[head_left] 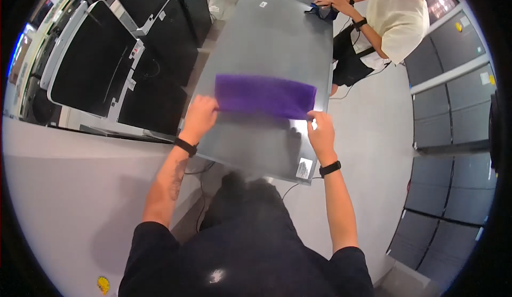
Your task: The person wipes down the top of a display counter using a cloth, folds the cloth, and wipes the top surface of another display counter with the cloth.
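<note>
A purple cloth [264, 95] is stretched out in a wide strip above the near half of the grey table. At its lower left corner, my left hand [200, 116] is closed in a pinch on the edge. My right hand [322, 131] pinches the lower right corner, close to the table's right side. The cloth looks slightly blurred, and a shadow lies on the tabletop below it. Whether its far edge touches the table I cannot tell. Dark bands sit on both my wrists.
The grey table [240, 142] carries white labels. Across its far right corner, another person [394, 19] handles a dark blue cloth [324, 12]. Black panels [96, 62] in pale frames stand at left. Grey cabinets [448, 115] line the right. Cables hang under the table's near edge.
</note>
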Demonstrator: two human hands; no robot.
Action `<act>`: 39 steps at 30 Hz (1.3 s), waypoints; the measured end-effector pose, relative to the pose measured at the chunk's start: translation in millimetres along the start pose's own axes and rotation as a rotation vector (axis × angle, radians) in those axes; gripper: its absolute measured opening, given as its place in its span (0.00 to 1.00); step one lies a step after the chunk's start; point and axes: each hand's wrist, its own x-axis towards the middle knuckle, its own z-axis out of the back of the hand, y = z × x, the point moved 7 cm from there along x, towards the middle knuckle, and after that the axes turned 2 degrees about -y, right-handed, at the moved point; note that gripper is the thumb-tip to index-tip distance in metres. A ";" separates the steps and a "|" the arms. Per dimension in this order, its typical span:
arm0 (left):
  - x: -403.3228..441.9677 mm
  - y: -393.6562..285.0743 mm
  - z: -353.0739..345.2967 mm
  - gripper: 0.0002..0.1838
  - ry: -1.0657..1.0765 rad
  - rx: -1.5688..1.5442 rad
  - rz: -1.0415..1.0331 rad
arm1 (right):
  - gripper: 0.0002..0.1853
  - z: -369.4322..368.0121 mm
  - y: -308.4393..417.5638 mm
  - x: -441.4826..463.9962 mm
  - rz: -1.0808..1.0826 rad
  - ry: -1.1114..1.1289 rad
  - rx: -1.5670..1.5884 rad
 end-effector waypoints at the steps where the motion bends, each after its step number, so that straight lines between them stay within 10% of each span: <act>1: -18.4 5.3 -21.4 0.07 0.113 0.053 -0.011 | 0.06 -18.0 -14.0 -19.5 -0.002 0.080 -0.033; 14: -143.1 -38.8 -6.0 0.15 0.147 -0.076 0.050 | 0.10 -18.9 21.1 -185.5 -0.127 0.137 0.078; 39: -93.4 -108.7 -111.0 0.38 0.383 0.235 0.274 | 0.31 -78.9 38.1 -137.1 -0.293 0.166 -0.188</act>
